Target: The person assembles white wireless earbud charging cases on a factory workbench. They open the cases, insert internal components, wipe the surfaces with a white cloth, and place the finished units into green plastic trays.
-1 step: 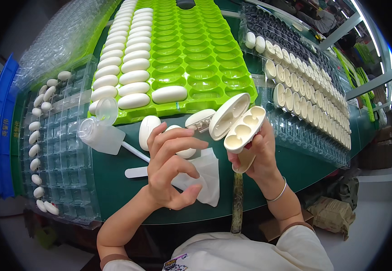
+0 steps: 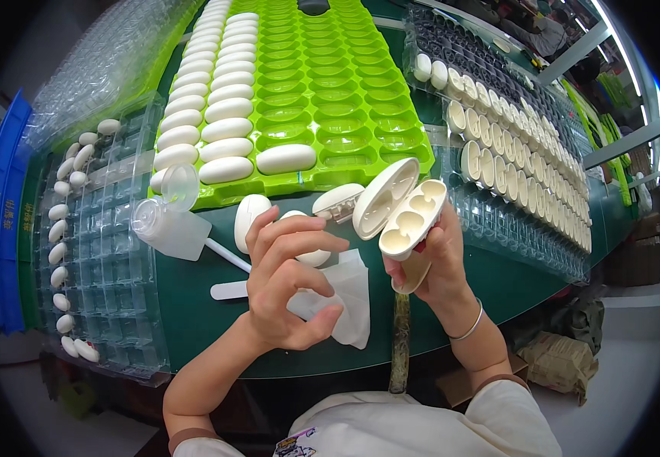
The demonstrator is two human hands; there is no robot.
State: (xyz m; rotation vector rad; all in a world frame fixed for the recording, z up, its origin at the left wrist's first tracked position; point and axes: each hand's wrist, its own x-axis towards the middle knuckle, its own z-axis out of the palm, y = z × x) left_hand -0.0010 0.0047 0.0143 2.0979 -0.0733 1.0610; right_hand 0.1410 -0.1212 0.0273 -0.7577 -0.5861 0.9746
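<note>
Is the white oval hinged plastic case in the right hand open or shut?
Open. The white oval hinged plastic case in the right hand shows both halves spread apart, with the moulded inner hollows of one half facing the camera.

The open case (image 2: 400, 207) sits in the right hand (image 2: 436, 263), above the desk (image 2: 193, 312). The left hand (image 2: 288, 286) hovers just left of it, over a cloth (image 2: 349, 305) lying on the desk. Closed cases (image 2: 250, 217) lie on the desk behind the left hand. A bottle (image 2: 166, 225) lies further left. Behind these sits a moulded tray (image 2: 345, 99) with rows of cases in its left pockets. Blister trays (image 2: 109, 251) lie far left, and racks of open shells (image 2: 513, 129) right.
</note>
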